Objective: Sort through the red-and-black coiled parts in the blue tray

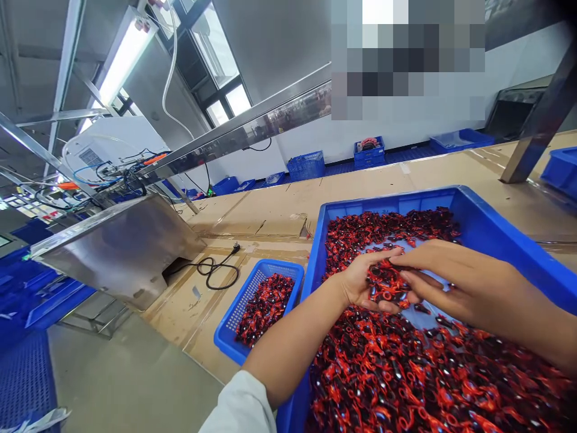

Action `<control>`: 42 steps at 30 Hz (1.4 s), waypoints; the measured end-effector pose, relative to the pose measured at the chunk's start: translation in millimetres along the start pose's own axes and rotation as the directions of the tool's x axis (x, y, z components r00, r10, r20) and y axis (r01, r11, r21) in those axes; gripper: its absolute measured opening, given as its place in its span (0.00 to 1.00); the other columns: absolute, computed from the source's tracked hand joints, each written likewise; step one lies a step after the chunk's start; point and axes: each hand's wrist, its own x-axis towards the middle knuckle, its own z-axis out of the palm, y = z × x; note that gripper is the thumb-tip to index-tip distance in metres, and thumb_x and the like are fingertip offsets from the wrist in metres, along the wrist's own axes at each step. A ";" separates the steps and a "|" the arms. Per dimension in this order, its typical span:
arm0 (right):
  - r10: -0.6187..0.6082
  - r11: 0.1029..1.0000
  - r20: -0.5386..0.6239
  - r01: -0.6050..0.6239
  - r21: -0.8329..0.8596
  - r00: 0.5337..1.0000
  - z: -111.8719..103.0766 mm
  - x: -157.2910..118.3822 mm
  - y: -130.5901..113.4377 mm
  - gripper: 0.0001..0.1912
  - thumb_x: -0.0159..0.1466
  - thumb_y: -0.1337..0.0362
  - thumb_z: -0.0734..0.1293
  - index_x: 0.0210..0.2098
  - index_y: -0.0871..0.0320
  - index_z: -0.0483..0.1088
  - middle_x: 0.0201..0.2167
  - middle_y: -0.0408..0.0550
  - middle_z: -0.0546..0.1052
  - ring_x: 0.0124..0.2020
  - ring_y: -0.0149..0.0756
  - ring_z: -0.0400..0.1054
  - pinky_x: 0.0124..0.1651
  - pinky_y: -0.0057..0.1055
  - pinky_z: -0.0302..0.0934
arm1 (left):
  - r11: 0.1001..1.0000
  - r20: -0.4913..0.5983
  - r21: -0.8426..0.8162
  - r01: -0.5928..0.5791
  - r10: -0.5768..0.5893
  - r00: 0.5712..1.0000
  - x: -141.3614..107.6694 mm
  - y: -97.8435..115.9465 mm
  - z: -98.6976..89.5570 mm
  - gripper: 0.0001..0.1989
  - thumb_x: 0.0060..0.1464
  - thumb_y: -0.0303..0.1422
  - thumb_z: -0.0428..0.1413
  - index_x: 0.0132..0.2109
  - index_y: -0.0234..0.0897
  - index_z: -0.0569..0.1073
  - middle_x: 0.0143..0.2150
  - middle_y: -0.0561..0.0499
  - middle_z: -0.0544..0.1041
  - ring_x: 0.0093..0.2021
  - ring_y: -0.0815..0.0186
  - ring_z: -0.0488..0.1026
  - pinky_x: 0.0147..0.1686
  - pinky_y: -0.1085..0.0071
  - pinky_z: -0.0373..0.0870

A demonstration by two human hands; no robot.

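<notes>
My left hand (360,279), palm up and cupped, holds a handful of small red-and-black pieces (385,279), some with ring-shaped ends. From the right my right hand (451,282) reaches over it, its bent fingertips at the pieces in the palm. What lies between those right fingertips is hidden. Both hands are above a large blue bin (509,234) with a thick layer of loose red-and-black pieces (383,367); a patch of its pale bottom shows under the hands. Left of my forearm stands a smaller blue basket (223,329) with more such pieces (265,307).
Brown cardboard (252,222) covers the table. A black cable with a plug (211,270) lies beside a metal machine housing (121,246) on the left. A metal post (538,126) rises behind the bin at right. Blue crates (306,165) line the far wall.
</notes>
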 end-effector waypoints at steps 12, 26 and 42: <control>-0.031 0.997 -0.010 0.030 -0.074 0.999 -4.5 2.8 4.7 0.07 0.70 0.65 0.68 0.48 0.49 0.74 0.37 0.45 0.81 0.35 0.42 0.77 0.37 0.39 0.70 | 0.992 -0.007 -0.107 -0.063 0.062 0.998 3.1 -4.0 -6.3 0.37 0.70 0.53 0.36 0.54 0.28 0.79 0.26 0.42 0.75 0.15 0.60 0.68 0.05 0.73 0.53; 0.056 0.994 -0.053 -0.061 -0.092 0.997 -11.4 5.4 11.4 0.05 0.68 0.63 0.68 0.42 0.54 0.76 0.36 0.46 0.83 0.35 0.41 0.79 0.39 0.37 0.72 | 0.960 -0.152 -0.013 -0.279 0.274 0.950 4.8 -5.7 -2.4 0.21 0.56 0.51 0.60 0.38 0.34 0.75 0.26 0.48 0.76 0.17 0.63 0.72 0.05 0.76 0.54; 0.006 1.000 -0.209 -0.003 0.013 0.978 -5.8 -1.1 -14.7 0.20 0.70 0.68 0.69 0.59 0.43 0.74 0.48 0.42 0.85 0.46 0.40 0.82 0.52 0.37 0.77 | 0.963 0.107 0.022 -0.269 0.265 0.958 -5.4 -5.2 -0.5 0.32 0.37 0.58 0.70 0.32 0.37 0.67 0.29 0.50 0.75 0.14 0.65 0.68 0.03 0.74 0.54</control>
